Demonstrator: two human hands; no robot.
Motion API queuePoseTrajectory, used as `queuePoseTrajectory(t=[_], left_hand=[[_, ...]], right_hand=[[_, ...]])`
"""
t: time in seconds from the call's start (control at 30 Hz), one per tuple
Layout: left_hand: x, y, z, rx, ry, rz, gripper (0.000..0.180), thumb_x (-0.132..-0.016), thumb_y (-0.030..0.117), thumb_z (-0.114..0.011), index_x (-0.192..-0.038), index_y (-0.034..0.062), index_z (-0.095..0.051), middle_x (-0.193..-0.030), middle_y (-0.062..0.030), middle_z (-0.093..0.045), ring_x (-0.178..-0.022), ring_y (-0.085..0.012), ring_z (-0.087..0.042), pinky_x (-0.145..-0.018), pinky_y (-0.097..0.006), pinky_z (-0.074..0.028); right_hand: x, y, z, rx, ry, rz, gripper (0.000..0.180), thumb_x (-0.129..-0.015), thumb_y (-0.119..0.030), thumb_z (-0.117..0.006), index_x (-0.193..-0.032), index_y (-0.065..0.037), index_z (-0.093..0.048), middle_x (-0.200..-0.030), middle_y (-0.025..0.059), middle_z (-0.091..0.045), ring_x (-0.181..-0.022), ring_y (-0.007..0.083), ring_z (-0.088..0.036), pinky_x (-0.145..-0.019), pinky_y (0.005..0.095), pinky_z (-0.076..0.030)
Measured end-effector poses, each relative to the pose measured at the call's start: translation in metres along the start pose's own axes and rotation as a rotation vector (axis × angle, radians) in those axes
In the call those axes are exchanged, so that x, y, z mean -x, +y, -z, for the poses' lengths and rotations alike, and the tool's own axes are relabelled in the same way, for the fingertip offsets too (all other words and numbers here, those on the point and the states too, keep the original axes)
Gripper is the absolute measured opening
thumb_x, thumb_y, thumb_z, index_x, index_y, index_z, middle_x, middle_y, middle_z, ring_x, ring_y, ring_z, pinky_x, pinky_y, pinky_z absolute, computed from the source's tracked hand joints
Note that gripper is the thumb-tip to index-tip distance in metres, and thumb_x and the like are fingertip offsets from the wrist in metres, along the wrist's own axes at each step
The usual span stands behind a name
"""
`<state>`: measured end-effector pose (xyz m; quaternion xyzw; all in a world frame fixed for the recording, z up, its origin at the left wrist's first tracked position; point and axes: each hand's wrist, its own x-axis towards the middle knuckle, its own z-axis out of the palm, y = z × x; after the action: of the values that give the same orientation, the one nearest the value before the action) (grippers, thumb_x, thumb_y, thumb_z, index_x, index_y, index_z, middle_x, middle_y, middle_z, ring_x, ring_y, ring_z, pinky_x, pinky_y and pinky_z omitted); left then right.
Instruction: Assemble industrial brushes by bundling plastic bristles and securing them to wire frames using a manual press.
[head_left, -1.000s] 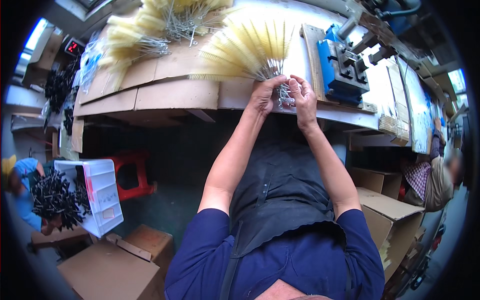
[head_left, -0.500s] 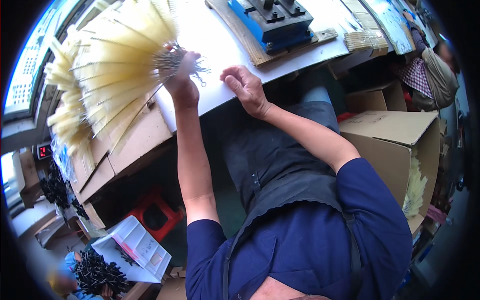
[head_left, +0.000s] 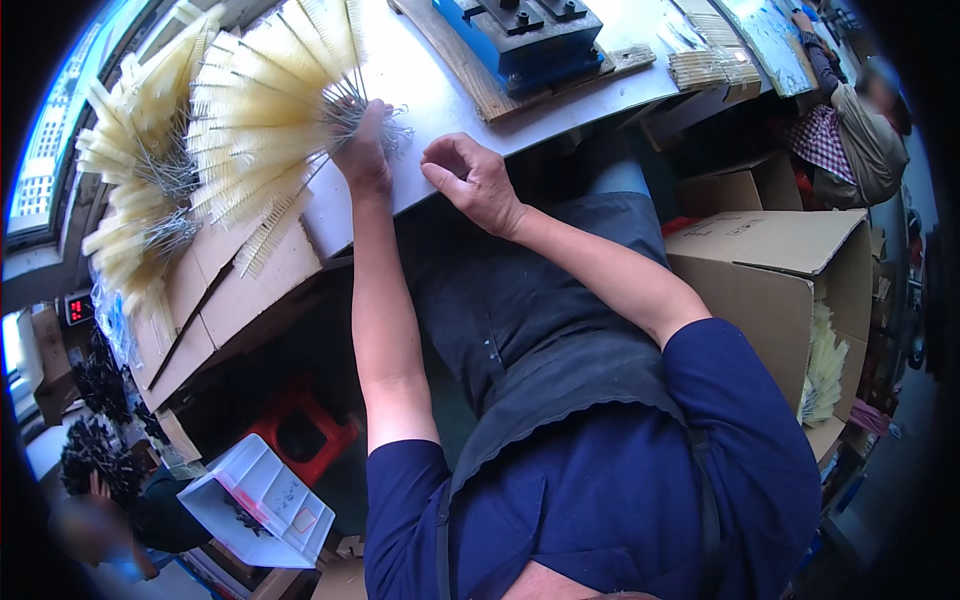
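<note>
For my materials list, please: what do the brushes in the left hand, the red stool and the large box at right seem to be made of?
Brushes: pale yellow, slightly translucent bristles, probably plastic; thin grey stems with looped ends, likely metal wire.
Stool: smooth, evenly red, perhaps moulded plastic.
Box: matt brown, thin flat panels, apparently cardboard.

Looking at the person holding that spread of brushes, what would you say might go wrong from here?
Only the left hand grips the fan of pale yellow brushes, around its wire stems, and the right hand appears empty, so an outer brush might slip out.
The fan overlaps the brush piles in this view; contact is unclear, but bristles or wires could snag there.
The splayed stem ends might also prick the fingers.
</note>
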<state>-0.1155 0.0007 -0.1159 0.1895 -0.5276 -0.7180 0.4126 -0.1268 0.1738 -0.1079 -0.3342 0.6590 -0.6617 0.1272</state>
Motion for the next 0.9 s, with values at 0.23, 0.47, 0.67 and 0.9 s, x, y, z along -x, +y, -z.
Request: queuePoseTrajectory(t=[0.23, 0.47, 0.67, 0.9], left_hand=[[-0.011, -0.004, 0.008, 0.085, -0.071, 0.017, 0.025, -0.084, -0.003, -0.072, -0.104, 0.0015, -0.058, -0.089, -0.0065, -0.065, -0.073, -0.0186, -0.067, -0.071, -0.031, -0.055], [0.019, 0.006, 0.008, 0.199, -0.032, 0.127, 0.019, -0.086, 0.001, -0.07, -0.101, 0.0041, -0.059, -0.085, -0.0055, -0.066, -0.074, -0.0186, -0.068, -0.07, -0.03, -0.055], [0.082, 0.033, -0.019, 0.285, -0.045, 0.309, 0.027, -0.088, 0.005, -0.07, -0.11, 0.0035, -0.055, -0.086, -0.0054, -0.064, -0.077, -0.0183, -0.068, -0.071, -0.031, -0.055], [0.104, 0.032, -0.023, 0.086, -0.109, 0.242, 0.036, -0.087, 0.006, -0.071, -0.12, 0.004, -0.055, -0.098, -0.0048, -0.064, -0.086, -0.0141, -0.064, -0.077, -0.03, -0.054]], right_hand=[[0.086, -0.011, 0.033, 0.079, -0.241, -0.222, 0.014, -0.09, -0.01, -0.067, -0.098, 0.0, -0.064, -0.083, 0.0056, -0.066, -0.075, 0.0111, -0.065, -0.068, 0.0247, -0.053], [0.067, -0.022, 0.074, -0.083, -0.104, -0.326, 0.011, -0.095, -0.011, -0.062, -0.094, 0.0, -0.065, -0.076, 0.0046, -0.066, -0.068, 0.0092, -0.064, -0.063, 0.0227, -0.054], [-0.031, -0.054, 0.062, -0.128, -0.013, -0.172, 0.021, -0.098, -0.02, -0.061, -0.104, 0.0, -0.062, -0.087, 0.0052, -0.067, -0.074, 0.0102, -0.064, -0.065, 0.0243, -0.054], [-0.067, -0.048, 0.024, 0.127, -0.168, -0.037, 0.041, -0.087, -0.034, -0.072, -0.101, 0.003, -0.064, -0.087, 0.0161, -0.07, -0.077, 0.0242, -0.068, -0.069, 0.0374, -0.053]])
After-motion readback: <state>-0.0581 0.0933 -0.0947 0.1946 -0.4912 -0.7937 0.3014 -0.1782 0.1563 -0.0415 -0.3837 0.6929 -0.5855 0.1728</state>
